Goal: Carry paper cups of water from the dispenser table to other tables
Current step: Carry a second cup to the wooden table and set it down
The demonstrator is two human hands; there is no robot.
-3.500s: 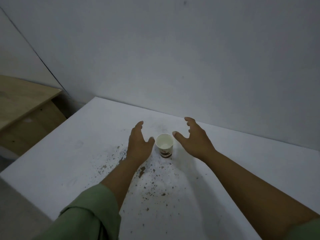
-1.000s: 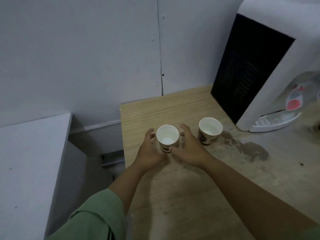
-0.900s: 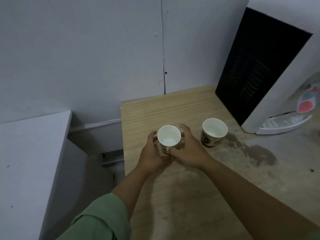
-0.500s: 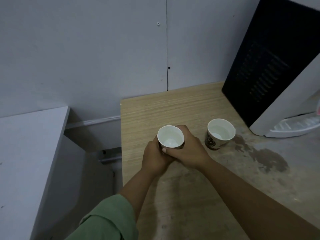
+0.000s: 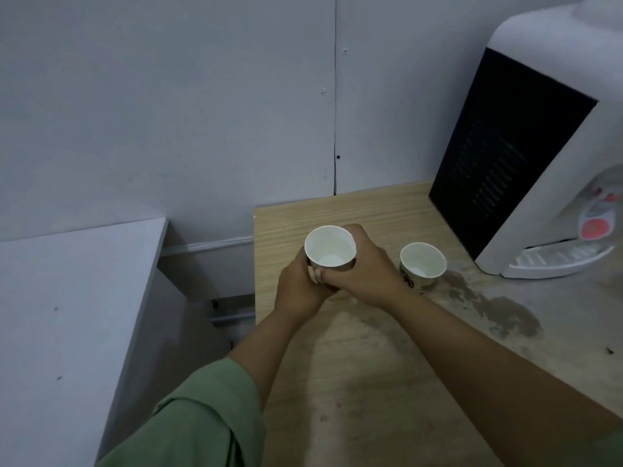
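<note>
Paper cup [image 5: 330, 247], its lower half hidden, sits wrapped in both grips, left hand [image 5: 298, 287] and right hand [image 5: 365, 271], above the wooden counter [image 5: 354, 365] near its left edge. Second cup [image 5: 422, 264] stands just right, beside the dispenser [image 5: 539, 146]; a gap separates the white counter [image 5: 67, 315].

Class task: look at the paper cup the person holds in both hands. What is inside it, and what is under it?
Inside the held cup, a white wall and pale bottom show; water cannot be confirmed. Left hand and right hand cover its lower half, hiding what lies under it.
</note>
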